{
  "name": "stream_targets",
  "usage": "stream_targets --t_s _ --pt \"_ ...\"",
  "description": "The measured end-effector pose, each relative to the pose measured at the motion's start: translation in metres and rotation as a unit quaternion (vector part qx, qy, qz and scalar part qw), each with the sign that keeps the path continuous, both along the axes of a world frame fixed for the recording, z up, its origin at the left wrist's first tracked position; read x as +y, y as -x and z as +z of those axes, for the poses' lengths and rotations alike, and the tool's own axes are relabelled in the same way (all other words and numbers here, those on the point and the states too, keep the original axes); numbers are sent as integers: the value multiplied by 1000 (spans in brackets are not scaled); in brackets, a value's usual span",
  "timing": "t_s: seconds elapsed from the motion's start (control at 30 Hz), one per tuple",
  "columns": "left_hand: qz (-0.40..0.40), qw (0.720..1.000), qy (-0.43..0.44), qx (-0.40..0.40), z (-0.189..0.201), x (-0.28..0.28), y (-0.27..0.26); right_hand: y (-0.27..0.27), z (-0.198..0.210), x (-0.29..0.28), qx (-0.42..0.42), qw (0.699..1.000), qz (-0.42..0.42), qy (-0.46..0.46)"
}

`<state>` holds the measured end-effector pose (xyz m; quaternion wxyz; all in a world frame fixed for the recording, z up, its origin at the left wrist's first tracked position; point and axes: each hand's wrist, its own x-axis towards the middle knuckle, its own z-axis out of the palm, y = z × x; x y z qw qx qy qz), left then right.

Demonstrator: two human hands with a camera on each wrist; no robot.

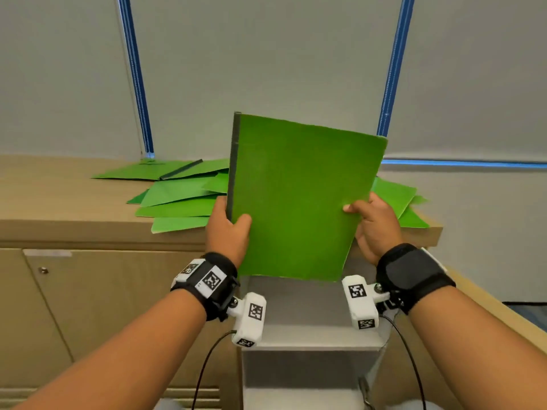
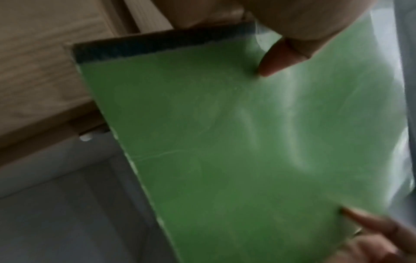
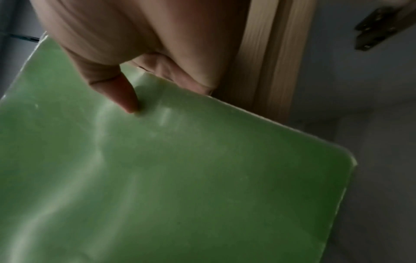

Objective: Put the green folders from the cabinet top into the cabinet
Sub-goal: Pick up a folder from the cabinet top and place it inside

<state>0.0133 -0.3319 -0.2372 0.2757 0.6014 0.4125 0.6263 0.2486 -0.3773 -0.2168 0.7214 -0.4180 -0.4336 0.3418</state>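
A green folder (image 1: 299, 199) with a dark spine stands nearly upright in front of the cabinet, above its open compartment. My left hand (image 1: 228, 229) pinches its spine edge, thumb on the front face. On the opposite edge my right hand (image 1: 373, 223) pinches it the same way. In the left wrist view the folder (image 2: 247, 133) fills the frame under my left thumb (image 2: 276, 58). The right wrist view shows the folder (image 3: 168, 178) beneath my right thumb (image 3: 121, 92). Several more green folders (image 1: 177, 199) lie scattered on the wooden cabinet top (image 1: 59, 190).
White shelves (image 1: 310, 335) show inside the open cabinet below the held folder. A shut wooden door (image 1: 118, 315) with a lock is to the left. The open door (image 1: 488, 321) stands at the right, its hinge (image 3: 378, 26) visible. Grey blinds hang behind.
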Motion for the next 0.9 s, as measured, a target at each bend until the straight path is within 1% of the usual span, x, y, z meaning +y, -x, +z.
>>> stream_targets --t_s 0.07,0.13,0.2,0.27,0.4,0.5,0.57,0.7,0.77,0.83,0.9 --pt "25 999 -36 -18 -9 -5 -2 2 9 -6 -19 1000 5 -20" --pt "28 997 -49 -45 -19 -7 -1 1 15 -13 -51 998 15 -31" --pt "24 997 -25 -67 -35 -6 3 2 11 -20 -88 996 25 -19" --pt "20 997 16 -69 -54 -6 6 2 -1 -24 -119 992 33 4" --pt "29 994 81 -63 -93 -8 11 -4 -36 -28 -141 986 70 61" --pt "11 989 137 -47 -127 -10 14 -11 -68 -29 -146 975 125 113" --pt "-4 984 177 -26 -148 -10 13 -17 -95 -24 -139 968 143 152" --pt "-25 966 253 51 -200 -2 7 -29 -149 -8 -109 956 152 225" --pt "-40 958 275 72 -221 7 1 -32 -170 1 -88 953 142 252" --pt "-52 952 291 78 -231 12 -8 -38 -186 10 -70 952 129 270" --pt "-48 949 295 104 -239 18 -20 -49 -204 23 -56 951 117 282"
